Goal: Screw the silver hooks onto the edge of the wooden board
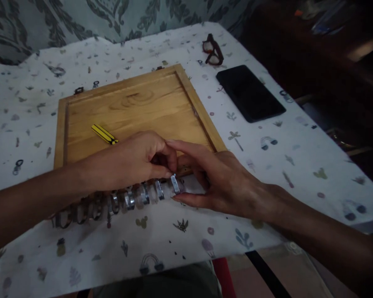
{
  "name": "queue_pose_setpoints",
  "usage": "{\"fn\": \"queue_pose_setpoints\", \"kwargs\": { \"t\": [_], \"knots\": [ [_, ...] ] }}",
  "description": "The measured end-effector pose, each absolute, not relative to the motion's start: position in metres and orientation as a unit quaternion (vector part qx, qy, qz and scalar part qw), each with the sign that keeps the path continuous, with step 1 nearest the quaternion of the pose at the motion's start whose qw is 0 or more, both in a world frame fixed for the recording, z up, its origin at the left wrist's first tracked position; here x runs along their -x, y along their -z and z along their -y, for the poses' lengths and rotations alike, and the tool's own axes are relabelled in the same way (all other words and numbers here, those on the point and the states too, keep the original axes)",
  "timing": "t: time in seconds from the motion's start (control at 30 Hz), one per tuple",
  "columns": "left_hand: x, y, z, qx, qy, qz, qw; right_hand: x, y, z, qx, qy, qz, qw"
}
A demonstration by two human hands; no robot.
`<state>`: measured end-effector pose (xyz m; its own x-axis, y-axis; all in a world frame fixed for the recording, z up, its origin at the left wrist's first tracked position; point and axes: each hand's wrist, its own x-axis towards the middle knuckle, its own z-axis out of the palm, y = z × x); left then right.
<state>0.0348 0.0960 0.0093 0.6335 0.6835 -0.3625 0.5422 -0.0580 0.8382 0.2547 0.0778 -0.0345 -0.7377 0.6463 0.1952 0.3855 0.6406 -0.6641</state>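
A wooden panel with a raised frame (136, 103) lies on the table. Along its near edge runs a row of shiny bent metal bands (145, 193). My left hand (139, 159) reaches over this edge, thumb and forefinger pinched at the top of the rightmost metal band (175, 185); whatever sits between the fingertips is hidden. From the right, my right hand (220, 178) curls around the same band, its thumb at the lower end and its forefinger against my left fingers. A yellow and black screwdriver handle (104, 133) rests on the panel, just beyond my left wrist.
A black tablet or phone (250, 93) lies right of the panel, with folded eyeglasses (213, 50) behind it. The patterned white tablecloth (186, 231) covers the table. Small dark hinge-like pieces (78, 90) show at the panel's far edge. Patterned fabric (81, 20) stands behind.
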Motion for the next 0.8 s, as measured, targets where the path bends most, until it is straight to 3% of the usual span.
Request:
{"fn": "queue_pose_setpoints", "kwargs": {
  "t": [0.8],
  "knots": [
    [-0.03,-0.018,-0.095,-0.704,-0.091,-0.45,0.542,-0.252,0.033,-0.078,0.293,-0.263,0.888,0.236]
  ]
}}
